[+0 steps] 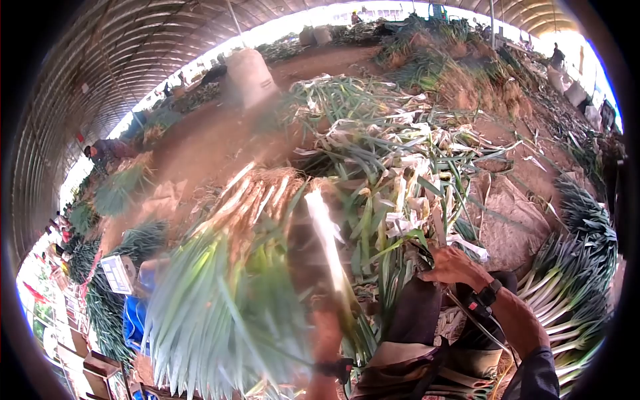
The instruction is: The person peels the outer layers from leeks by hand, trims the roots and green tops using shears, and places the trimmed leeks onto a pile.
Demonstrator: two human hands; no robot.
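Note:
My left hand (325,327) is smeared by motion at the lower middle, closed around the lower part of a leek (323,217). Its white stalk points up and away, with the green leaves hanging down beside my leg. My right hand (457,267) is closed above my knee on a small dark tool (421,255), mostly hidden by the fingers. A thin hose or cable (483,327) runs from there toward my lap. Left of my left hand lies a large bundle of leeks (213,300), roots away from me and green leaves toward me.
Ahead is a heap of leek trimmings (373,147). Trimmed leeks (560,287) are piled at the right, beside a brown sack (510,217). A white scale (119,274) and blue plastic (135,321) are at the left. A pale barrel (250,77) and another person (107,152) are farther off.

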